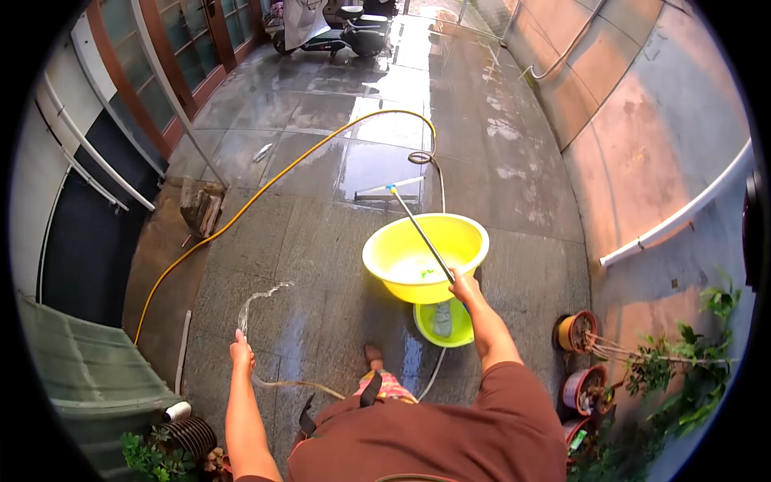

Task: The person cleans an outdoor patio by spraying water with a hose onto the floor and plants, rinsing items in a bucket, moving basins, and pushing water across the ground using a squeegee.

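Yellow basin (384, 277) as landmark: small green bits lay inside. Green basin (463, 331) just below it in view, partly overlapped, a grey item (442, 319) within. Right hand (463, 285) clenched round the squeegee (419, 228) at the yellow basin's rim; whether it also gripped the rim, could not tell. Left hand (242, 351), left of the yellow basin, grasped the hose (299, 384), water spurting. Potted plants stood right of the yellow basin
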### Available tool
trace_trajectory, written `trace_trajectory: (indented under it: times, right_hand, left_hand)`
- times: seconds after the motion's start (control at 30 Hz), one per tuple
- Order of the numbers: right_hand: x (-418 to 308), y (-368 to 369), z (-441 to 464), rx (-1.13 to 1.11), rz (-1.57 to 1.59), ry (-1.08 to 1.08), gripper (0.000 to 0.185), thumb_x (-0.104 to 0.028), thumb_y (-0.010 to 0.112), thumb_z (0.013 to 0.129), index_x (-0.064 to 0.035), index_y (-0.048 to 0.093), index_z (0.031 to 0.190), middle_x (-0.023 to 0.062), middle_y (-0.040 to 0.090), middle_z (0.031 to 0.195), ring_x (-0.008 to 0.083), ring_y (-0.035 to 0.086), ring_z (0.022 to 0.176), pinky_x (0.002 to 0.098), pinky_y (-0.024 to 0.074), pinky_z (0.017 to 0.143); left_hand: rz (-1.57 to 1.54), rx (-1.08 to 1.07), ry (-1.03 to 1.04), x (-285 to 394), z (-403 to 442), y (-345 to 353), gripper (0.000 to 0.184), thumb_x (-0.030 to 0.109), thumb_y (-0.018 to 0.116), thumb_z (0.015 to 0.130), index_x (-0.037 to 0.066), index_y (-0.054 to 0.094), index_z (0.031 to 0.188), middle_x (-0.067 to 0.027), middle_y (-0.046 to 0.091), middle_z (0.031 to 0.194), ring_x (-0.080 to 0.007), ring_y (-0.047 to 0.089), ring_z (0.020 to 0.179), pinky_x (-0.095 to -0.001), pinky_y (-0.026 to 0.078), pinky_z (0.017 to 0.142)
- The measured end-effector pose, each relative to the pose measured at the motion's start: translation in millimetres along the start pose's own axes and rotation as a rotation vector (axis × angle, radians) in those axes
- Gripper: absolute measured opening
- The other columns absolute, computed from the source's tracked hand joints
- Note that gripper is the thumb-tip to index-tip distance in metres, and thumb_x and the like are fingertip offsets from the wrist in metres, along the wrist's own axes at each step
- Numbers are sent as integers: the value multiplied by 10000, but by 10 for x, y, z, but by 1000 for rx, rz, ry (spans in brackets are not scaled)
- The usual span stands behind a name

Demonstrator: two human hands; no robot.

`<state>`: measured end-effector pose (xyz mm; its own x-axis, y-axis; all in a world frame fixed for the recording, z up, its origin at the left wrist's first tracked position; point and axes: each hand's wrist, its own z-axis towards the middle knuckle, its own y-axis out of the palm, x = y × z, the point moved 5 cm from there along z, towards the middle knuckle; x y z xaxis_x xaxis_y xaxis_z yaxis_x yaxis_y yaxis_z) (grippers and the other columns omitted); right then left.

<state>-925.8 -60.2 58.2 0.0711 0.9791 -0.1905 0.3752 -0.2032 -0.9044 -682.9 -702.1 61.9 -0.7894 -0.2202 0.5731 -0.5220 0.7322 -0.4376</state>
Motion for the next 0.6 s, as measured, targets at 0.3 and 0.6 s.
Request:
trace_trajectory:
  times: [0.3,0.6]
  right_hand:
    - [756,677,487,-234,-28,291,469,-191,354,908,-158,276,1370,180,591,1104,325,583,1001,429,451,841]
    - [718,990,256,-186,-115,310,591,-58,464,814,-203,309,1365,167,522,1087,323,563,991,450,441,817]
  left_hand:
    - [10,-81,18,508,-296,641,612,623,357,863,138,329,492,2,316,389,-132,279,282,-294,241,310]
    - [-91,-57,-6,513,-307,807,617,635,330,866,141,296,498,9,277,396,-126,256,297,-298,251,325]
